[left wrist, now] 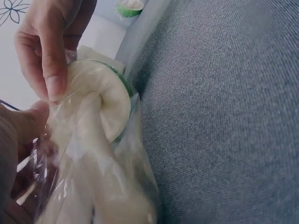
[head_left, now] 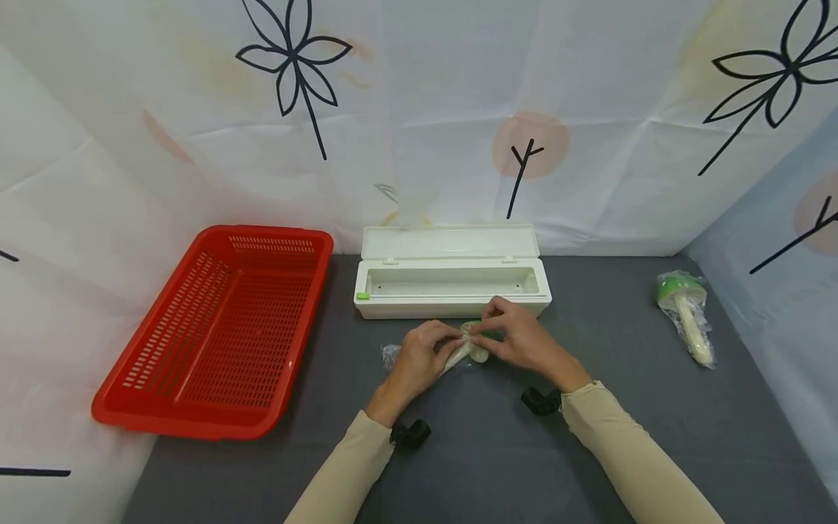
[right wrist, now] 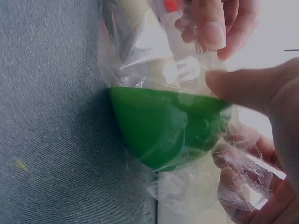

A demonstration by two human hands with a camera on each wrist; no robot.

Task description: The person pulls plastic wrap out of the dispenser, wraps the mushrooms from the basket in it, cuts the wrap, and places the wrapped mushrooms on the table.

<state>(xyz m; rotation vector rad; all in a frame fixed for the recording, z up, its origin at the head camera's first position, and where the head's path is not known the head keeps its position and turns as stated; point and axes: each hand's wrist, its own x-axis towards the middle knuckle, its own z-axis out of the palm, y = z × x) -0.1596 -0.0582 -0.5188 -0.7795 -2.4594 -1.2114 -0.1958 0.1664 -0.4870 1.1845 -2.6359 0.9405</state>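
A mushroom-shaped piece with a green cap (right wrist: 159, 128) and a cream stem (left wrist: 93, 123) lies on the grey cloth, wrapped in clear plastic film (left wrist: 140, 135). My left hand (head_left: 421, 356) pinches the film from the stem side. Opposite it, at the cap, my right hand (head_left: 521, 340) pinches the film too, its fingertips close to the left ones. Loose film (right wrist: 180, 196) bunches around the cap near the right fingers. Both hands partly cover the piece in the head view.
Just behind the hands stands a white box (head_left: 452, 309) with its lid up and a green slider on its front left. A red basket (head_left: 212, 429) sits on the left. Far right lies another film-wrapped green-capped mushroom piece (head_left: 687, 316). Patterned cloth (head_left: 432, 131) hangs behind.
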